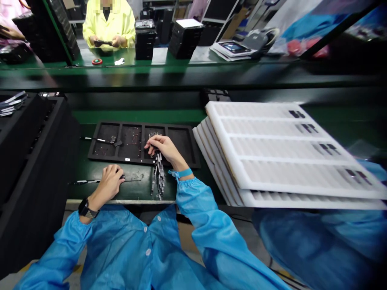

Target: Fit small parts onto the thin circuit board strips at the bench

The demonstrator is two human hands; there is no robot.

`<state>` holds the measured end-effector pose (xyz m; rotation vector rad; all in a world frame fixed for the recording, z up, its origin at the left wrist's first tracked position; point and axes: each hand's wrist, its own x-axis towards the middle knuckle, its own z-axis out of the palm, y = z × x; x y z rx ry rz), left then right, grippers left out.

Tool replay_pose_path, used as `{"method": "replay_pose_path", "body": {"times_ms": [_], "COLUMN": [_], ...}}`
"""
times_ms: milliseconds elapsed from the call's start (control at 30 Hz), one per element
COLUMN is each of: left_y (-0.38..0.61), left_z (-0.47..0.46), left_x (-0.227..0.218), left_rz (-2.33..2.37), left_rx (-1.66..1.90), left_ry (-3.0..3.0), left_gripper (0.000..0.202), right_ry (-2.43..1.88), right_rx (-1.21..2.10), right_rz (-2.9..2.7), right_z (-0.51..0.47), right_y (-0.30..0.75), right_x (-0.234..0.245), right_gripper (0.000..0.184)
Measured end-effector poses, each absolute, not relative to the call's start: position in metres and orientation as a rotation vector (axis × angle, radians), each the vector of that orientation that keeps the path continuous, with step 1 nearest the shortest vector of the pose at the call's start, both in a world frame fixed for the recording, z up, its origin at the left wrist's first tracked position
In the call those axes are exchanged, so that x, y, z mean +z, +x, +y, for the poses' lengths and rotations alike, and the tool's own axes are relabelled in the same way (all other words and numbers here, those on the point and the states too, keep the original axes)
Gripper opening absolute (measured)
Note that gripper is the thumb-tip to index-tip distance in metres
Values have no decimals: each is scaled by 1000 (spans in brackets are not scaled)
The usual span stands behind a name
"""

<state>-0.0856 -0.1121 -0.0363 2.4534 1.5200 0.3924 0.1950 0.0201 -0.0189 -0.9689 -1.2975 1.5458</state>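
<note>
My right hand (pixel 163 147) rests at the front edge of a black compartment tray (pixel 181 139), fingers curled in a pinch over the top of a row of small flat metal parts (pixel 158 176) that runs toward me across the green bench. My left hand (pixel 109 181) lies on the bench left of that row, fingers closed around a small dark piece at the end of a thin dark strip (pixel 86 181). What exactly each hand holds is too small to name. A thin tool (pixel 101 140) lies across the tray's left compartment.
A stack of white foam trays (pixel 272 161) with a few dark parts fills the right side. Black tray stacks (pixel 27 161) stand at the left. Beyond a conveyor, a person in a yellow coat (pixel 109 24) holds a dark item; more black stacks (pixel 184 38) sit there.
</note>
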Motion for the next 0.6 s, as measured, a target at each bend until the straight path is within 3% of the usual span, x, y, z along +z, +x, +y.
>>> {"method": "replay_pose_path", "body": {"times_ms": [367,600], "left_y": [-85,-81], "left_z": [-117,-106], "left_x": [-31,54], "left_rz": [1504,1445], "left_rx": [565,970], "left_ry": [2348,1902], "left_gripper": [10,17], "right_ry": [-1000,-927], "right_rx": [1560,1632], "right_rz": [-1354,-1400], "right_z": [18,13], "right_y": [194,194], "right_x": [-16,-14], "right_gripper": [37,35]}}
